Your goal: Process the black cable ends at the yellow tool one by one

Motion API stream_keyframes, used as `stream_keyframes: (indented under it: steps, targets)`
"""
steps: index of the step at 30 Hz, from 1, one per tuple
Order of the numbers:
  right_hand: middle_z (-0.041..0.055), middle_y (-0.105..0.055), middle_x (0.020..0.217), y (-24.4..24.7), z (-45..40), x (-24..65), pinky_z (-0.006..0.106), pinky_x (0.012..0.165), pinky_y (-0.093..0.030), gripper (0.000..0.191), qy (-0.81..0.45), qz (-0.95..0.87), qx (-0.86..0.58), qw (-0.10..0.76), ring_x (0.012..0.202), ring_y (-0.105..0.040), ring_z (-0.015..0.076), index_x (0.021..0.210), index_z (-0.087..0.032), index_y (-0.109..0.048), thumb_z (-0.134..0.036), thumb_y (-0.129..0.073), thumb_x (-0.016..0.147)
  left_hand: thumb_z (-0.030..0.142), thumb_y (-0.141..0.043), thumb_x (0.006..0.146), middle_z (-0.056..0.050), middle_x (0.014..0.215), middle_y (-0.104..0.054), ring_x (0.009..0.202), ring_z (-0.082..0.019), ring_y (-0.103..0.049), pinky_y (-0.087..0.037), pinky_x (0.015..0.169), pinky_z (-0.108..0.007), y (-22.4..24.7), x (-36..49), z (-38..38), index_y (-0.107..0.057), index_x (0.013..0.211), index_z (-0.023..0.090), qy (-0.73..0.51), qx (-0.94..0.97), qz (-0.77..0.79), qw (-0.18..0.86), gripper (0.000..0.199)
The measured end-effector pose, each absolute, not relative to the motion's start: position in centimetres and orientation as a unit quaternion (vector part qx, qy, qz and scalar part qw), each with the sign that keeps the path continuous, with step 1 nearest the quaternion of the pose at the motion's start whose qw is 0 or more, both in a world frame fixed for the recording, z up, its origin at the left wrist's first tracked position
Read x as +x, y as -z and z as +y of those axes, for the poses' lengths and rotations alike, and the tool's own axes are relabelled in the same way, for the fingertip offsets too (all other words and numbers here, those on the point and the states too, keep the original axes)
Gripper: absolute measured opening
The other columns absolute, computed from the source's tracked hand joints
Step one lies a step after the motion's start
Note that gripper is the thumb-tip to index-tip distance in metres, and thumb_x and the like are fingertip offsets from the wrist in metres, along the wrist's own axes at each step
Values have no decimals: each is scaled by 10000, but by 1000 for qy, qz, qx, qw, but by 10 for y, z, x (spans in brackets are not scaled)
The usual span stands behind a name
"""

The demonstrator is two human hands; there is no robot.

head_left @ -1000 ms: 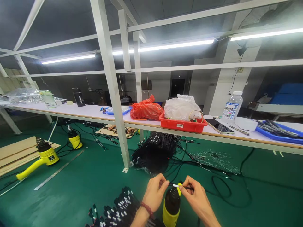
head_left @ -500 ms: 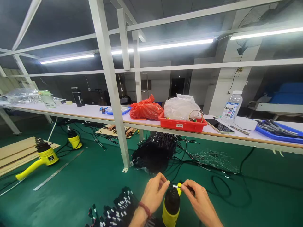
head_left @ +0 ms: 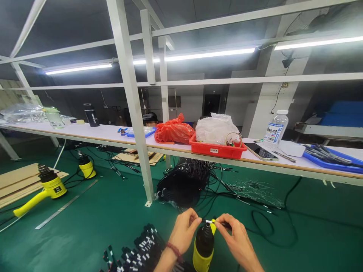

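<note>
Several black cable ends (head_left: 136,252) lie on the green mat (head_left: 70,241) at left; the left hand (head_left: 185,231) and right hand (head_left: 236,238), each grip closed, pinch a white-sleeved cable (head_left: 208,221) just above an upright yellow heat gun (head_left: 203,247).

We have a dark red bead bracelet (head_left: 174,251) on our left wrist. Our left hand (head_left: 184,231) and right hand (head_left: 236,240) are bare.

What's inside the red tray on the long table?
The red tray holds a clear plastic bag and a round coil with coloured bits; whatever lies beneath the bag is covered.
</note>
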State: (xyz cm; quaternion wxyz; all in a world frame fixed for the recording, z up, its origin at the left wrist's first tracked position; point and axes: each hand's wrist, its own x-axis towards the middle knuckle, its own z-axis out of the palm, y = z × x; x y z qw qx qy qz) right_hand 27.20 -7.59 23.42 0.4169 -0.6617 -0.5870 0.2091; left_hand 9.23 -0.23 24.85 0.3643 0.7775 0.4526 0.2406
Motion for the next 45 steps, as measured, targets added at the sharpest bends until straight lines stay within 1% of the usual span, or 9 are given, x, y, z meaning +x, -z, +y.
stream_keyframes:
  steps: [5,10,15,20,25,28,31,34,45]
  targets:
    - [10,-600,725,-234,-81,270,264,648,-386,326,-199,-600,-668,393,696,-548,175,750,-219,-595,-420,-410,928,394,-495,859,-14,853,-624,827,-181,-524,-397,731,-255,-244,92,1,-578,834,200,-280,767,423,393,213]
    - [9,-560,741,-236,-83,269,270,651,-369,405,-200,-605,-683,356,700,-528,172,734,-221,-557,-481,-333,951,488,-310,939,0,699,-598,720,-178,-535,-369,674,-261,-254,91,-3,-555,762,212,-230,793,452,338,409]
    - [3,-537,708,-238,-81,269,278,685,-378,403,-204,-609,-676,361,678,-503,166,703,-216,-525,-494,-357,942,498,-269,947,-24,682,-616,790,-213,-553,-356,712,-283,-258,91,-3,-571,671,209,-195,804,474,303,502]
    - [12,-577,692,-236,-81,268,309,773,-396,369,-185,-606,-662,400,684,-526,176,693,-211,-549,-449,-402,934,482,-371,915,-7,710,-628,779,-195,-544,-372,715,-268,-250,91,-1,-575,714,206,-226,784,466,343,398]
    - [31,-610,750,-235,-80,264,294,723,-417,299,-170,-599,-663,415,735,-568,189,733,-209,-577,-386,-429,923,414,-455,878,-22,883,-642,852,-188,-536,-398,740,-257,-245,89,0,-599,858,202,-266,768,437,384,257]
    - [27,-604,739,-236,-80,263,278,678,-417,278,-167,-603,-659,418,710,-566,181,732,-207,-585,-370,-449,911,438,-405,908,-4,779,-630,758,-175,-540,-382,680,-252,-249,89,1,-588,844,206,-254,785,428,368,302]
    - [17,-600,721,-238,-81,265,269,660,-406,295,-168,-610,-658,409,700,-557,173,721,-211,-593,-377,-448,916,484,-287,950,11,607,-574,667,-172,-534,-352,663,-264,-252,90,1,-568,698,205,-225,805,436,335,469]
    - [10,-599,723,-240,-82,267,266,644,-396,331,-174,-619,-664,382,690,-554,168,738,-218,-606,-406,-417,934,494,-244,961,11,562,-536,646,-165,-529,-342,656,-262,-252,91,1,-532,607,197,-228,806,436,328,545]
    - [14,-590,746,-237,-81,265,290,706,-408,315,-151,-604,-671,403,738,-564,181,731,-217,-571,-407,-426,936,403,-406,916,-14,841,-622,815,-184,-529,-382,719,-261,-246,90,-4,-567,826,205,-283,783,404,379,271]
